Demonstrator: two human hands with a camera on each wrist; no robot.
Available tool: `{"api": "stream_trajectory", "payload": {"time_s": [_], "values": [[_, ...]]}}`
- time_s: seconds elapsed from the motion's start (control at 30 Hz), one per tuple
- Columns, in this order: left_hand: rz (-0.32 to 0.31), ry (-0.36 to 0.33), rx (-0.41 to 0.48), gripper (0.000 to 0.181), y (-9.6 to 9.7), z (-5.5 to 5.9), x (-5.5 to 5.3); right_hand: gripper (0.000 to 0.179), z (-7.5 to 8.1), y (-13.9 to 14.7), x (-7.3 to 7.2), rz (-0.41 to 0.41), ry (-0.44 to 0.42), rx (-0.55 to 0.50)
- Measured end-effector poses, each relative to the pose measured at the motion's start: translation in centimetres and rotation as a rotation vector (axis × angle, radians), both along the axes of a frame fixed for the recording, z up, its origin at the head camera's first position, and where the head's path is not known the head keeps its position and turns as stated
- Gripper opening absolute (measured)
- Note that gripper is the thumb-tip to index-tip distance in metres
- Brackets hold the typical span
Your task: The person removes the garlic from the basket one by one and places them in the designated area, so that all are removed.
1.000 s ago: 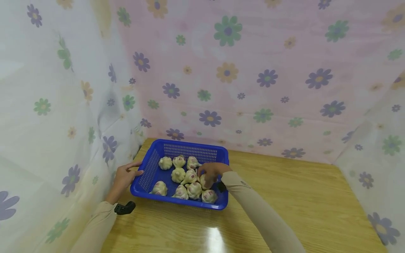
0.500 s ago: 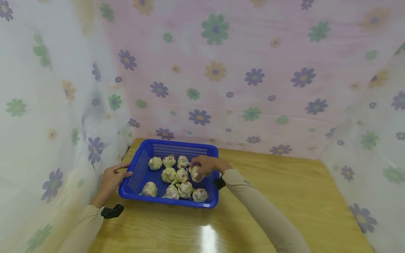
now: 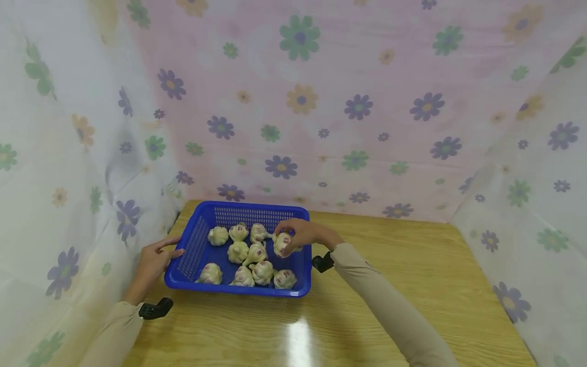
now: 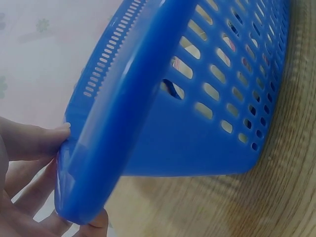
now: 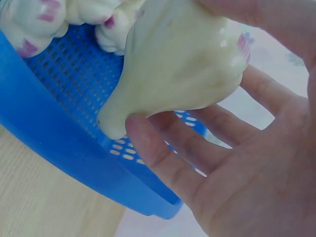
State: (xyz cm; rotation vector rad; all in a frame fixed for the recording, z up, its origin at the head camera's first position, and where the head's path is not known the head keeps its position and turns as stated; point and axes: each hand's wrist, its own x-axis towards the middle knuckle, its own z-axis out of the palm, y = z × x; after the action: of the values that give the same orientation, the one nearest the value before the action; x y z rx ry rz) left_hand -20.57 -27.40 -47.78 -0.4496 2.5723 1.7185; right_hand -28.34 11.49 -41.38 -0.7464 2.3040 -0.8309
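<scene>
A blue plastic basket (image 3: 236,289) holds several white garlic bulbs (image 3: 237,252) with purple marks. At its left end my left hand (image 3: 153,259) grips the rim; in the left wrist view the thumb lies on one side of the rim (image 4: 111,113) and fingertips show beneath it. My right hand (image 3: 304,233) holds one garlic bulb (image 3: 281,245) near the basket's right end, above the other bulbs. Up close in the right wrist view, the held bulb (image 5: 182,59) sits between thumb and fingers, its stem pointing down and left. Part of it is out of frame.
The basket stands on a wooden table (image 3: 390,285) toward its left side. A flowered pink sheet (image 3: 321,117) rises behind the table. White flowered sheets flank it, the left one (image 3: 91,204) close to my left arm. Dark wrist cameras (image 3: 156,309) sit on both wrists.
My right hand has lifted the garlic bulb from among the others and moved slightly toward the basket's back right. My left hand stays on the rim. The head view has turned slightly right.
</scene>
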Motion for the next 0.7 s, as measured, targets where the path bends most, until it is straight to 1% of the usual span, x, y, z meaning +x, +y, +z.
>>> {"api": "stream_trajectory", "payload": {"time_s": [0.1,0.27,0.5,0.7], "values": [[0.007,0.001,0.006,0.052,0.2,0.0,0.1,0.049,0.5,0.4,0.3,0.015,0.032,0.001],[0.001,0.023,0.017,0.051,0.1,0.0,0.0,0.047,1.3,1.1,0.7,0.003,0.031,-0.04],[0.011,0.029,-0.012,0.05,-0.2,-0.2,0.0,0.048,1.5,2.0,1.2,-0.014,0.046,-0.065],[0.012,0.009,-0.005,0.051,-0.1,-0.2,0.2,0.049,1.4,3.3,1.7,-0.065,0.015,-0.092]]}}
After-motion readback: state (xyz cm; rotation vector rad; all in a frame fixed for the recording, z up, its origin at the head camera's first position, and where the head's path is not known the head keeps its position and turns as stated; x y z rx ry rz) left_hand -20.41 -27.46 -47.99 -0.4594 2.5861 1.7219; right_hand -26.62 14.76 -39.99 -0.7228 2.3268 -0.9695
